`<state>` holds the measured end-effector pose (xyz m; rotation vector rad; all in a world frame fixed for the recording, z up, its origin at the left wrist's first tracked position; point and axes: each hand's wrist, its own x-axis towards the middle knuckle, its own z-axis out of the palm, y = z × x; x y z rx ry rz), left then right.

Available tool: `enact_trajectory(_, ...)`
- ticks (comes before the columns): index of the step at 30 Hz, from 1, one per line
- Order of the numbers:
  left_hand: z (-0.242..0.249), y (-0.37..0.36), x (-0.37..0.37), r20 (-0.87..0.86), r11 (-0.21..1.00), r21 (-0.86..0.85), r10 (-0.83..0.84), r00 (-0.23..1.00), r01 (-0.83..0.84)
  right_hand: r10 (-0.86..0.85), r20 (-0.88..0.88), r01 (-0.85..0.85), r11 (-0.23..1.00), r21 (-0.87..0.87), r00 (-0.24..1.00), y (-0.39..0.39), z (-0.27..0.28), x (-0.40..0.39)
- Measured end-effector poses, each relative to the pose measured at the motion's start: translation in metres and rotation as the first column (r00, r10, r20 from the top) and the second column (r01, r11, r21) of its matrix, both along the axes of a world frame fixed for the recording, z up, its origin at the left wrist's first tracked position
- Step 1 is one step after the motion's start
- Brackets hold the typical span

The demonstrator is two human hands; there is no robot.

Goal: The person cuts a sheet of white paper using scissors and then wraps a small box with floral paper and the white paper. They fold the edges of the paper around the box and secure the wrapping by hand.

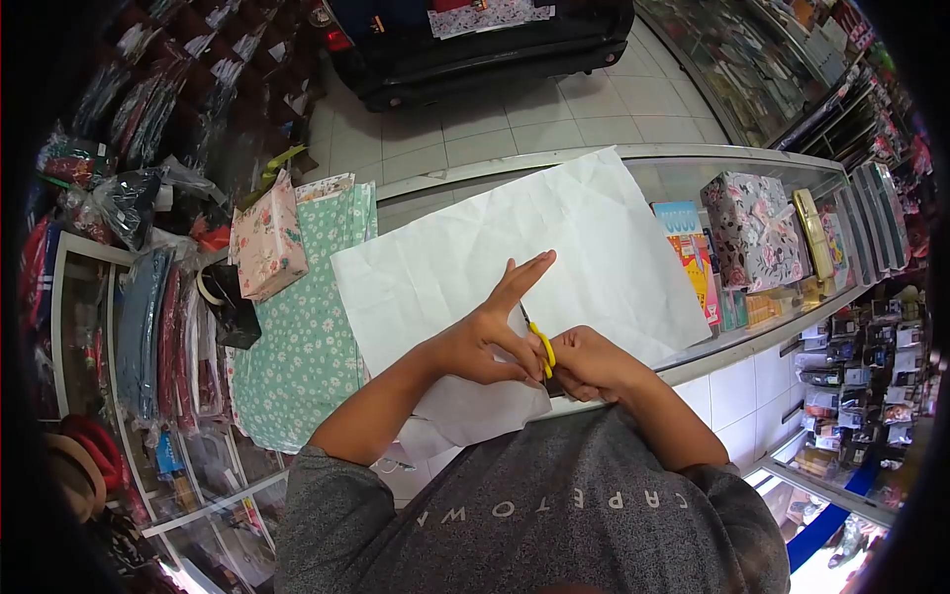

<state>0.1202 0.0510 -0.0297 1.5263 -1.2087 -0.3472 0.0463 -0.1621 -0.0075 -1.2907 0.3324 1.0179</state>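
Note:
A large creased white paper sheet [465, 257] lies across the counter, and a flap of it hangs over the front edge. My right hand [589, 364] is closed around the yellow-handled scissors [539, 342], whose dark blades point up and to the left over the sheet. Close beside them is my left hand [495, 332], with some fingers stretched out above the paper and others reaching to the scissor handles. I cannot make out whether those fingers grip the handles or only touch them.
Green floral paper [297, 366] and a pink floral box [269, 238] lie on the left. On the right are a grey floral box [752, 230], a gold box [813, 233] and a colourful packet [690, 252]. A glass counter [673, 176] runs beneath; a black car [485, 49] stands beyond.

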Motion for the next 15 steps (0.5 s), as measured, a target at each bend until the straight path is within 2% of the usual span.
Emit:
enact_trajectory(1,0.0,0.0,0.0,0.001,1.0,-0.002,-0.004,1.0,0.004,-0.014,-0.038,0.013,1.0,-0.017,0.999,0.0,0.003,0.002)
enact_trajectory(8,-0.003,-0.001,-0.003,-0.014,0.999,-0.044,0.001,1.0,-0.001,0.005,-0.001,-0.005,0.996,-0.093,1.0,0.004,0.021,0.009)
enact_trajectory(10,0.001,-0.001,-0.004,0.112,0.997,-0.027,0.069,0.991,-0.066,0.011,-0.019,-0.013,0.992,-0.122,1.0,0.007,0.021,0.01)
enact_trajectory(15,-0.002,-0.002,-0.003,0.091,0.998,-0.04,0.059,0.994,-0.056,-0.043,0.02,0.044,0.998,-0.042,0.999,0.009,0.002,0.006)
